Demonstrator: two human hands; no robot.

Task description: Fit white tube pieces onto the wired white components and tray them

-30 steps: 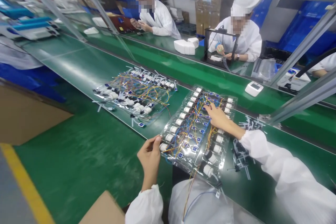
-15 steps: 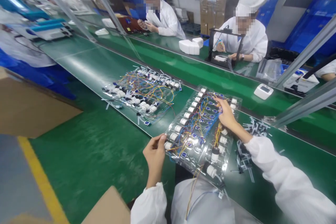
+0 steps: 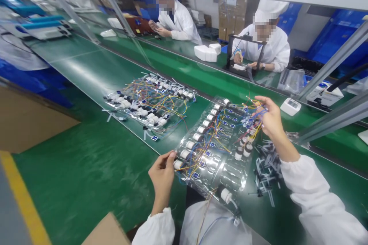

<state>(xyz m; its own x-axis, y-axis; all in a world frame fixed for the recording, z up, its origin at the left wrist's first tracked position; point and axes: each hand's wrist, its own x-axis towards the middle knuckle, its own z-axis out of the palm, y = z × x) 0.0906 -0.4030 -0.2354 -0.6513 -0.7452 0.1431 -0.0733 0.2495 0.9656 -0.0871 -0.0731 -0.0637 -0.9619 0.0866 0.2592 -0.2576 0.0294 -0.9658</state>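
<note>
A clear plastic tray [image 3: 232,174] lies before me, with a row of black-and-white cylindrical parts [image 3: 197,137] along its left side and coloured wires across its middle. My left hand [image 3: 162,172] pinches the tray's near-left corner, thumb on top. Over the far-right side, my right hand [image 3: 270,119] is closed around a bundle of blue, yellow and red wires [image 3: 253,116]. Several cylinders [image 3: 243,148] hang or lean together below that bundle. One separate cylinder [image 3: 225,195] with a white tube sits at the tray's near end.
Another filled tray [image 3: 149,99] lies farther left on the green bench. Black-and-clear small tube pieces [image 3: 267,172] are heaped right of my tray. Beyond stand a white device [image 3: 290,106], metal posts and two co-workers in white. Cardboard boxes [image 3: 34,118] are at lower left.
My right hand has gathered the wires and moved right and up from the tray's middle. The right-hand cylinders have come out of their row and bunched together. My left hand keeps its corner grip.
</note>
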